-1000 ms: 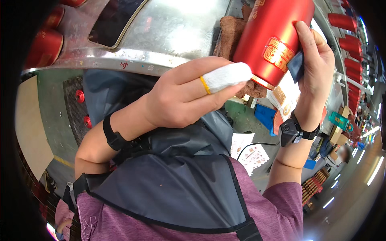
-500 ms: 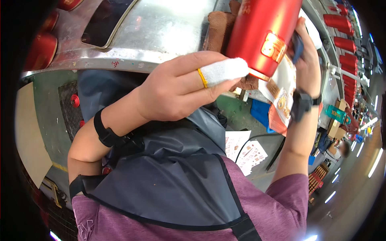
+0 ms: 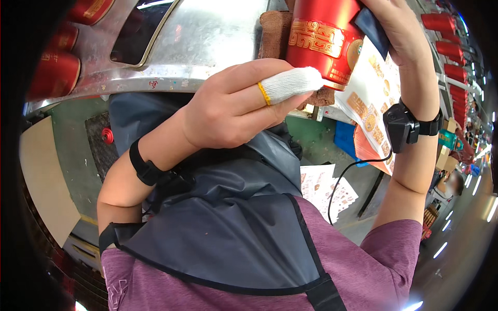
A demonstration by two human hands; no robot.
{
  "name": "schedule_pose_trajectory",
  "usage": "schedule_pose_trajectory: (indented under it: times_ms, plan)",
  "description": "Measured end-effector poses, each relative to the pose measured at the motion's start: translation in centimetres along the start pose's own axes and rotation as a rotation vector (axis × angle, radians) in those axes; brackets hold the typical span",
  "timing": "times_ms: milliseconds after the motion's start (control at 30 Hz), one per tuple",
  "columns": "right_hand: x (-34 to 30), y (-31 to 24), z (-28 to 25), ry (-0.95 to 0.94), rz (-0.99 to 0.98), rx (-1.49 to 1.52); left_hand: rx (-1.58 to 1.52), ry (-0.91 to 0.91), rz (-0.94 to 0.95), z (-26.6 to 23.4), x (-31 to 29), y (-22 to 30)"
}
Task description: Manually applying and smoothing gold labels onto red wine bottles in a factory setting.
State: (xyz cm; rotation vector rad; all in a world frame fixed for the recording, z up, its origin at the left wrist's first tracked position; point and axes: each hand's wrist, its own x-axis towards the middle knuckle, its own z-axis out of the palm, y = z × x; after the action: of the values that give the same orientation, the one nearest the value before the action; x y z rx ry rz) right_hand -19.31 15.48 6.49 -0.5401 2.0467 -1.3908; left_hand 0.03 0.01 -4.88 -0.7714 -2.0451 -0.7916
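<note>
A shiny red cup (image 3: 322,61) with raised gold patterning lies tilted above the metal bench, its upper part cut off by the frame's top edge. My left hand (image 3: 228,106) is closed on the cup's lower end; a white knitted finger sleeve (image 3: 290,84) with a yellow hem covers one finger. On the cup's right side, my right hand (image 3: 403,32) presses a folded dark blue cloth (image 3: 372,32) to the red surface. Some of its fingers are hidden past the frame's top. Behind the cup sits a brown towel-like pad (image 3: 275,33).
A dark phone (image 3: 139,33) lies on the metal bench (image 3: 207,39), near several red cups (image 3: 56,72) at far left. Patterned white paper (image 3: 371,98) hangs right of the cup. Printed sheets (image 3: 324,189) and a blue container (image 3: 345,141) are below. More red cups (image 3: 450,49) line the right.
The cup has turned, bringing a large gold pattern and a round emblem into sight. My right hand and the blue cloth have moved up along the cup. My left hand keeps its hold.
</note>
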Motion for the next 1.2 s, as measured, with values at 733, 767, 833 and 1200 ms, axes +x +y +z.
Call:
schedule_pose_trajectory:
  times_ms: [733, 767, 833, 1200]
  plan:
    - [-3.0, 3.4, 0.4, -0.084, -0.095, 0.372, 0.103, -0.043, -0.019, -0.8, 0.1, 0.5]
    - [-4.8, 3.7, -2.3, -0.121, -0.032, 0.402, 0.036, -0.024, -0.022, 0.0, 0.6, 0.5]
    - [-2.7, 4.8, 2.8, 0.305, -0.017, 0.385, 0.080, -0.037, -0.042, -0.3, -0.1, 0.6]
    - [-0.1, 9.3, -3.9, 0.058, 0.061, 0.490, 0.026, 0.058, 0.008, 0.9, 0.2, 1.3]
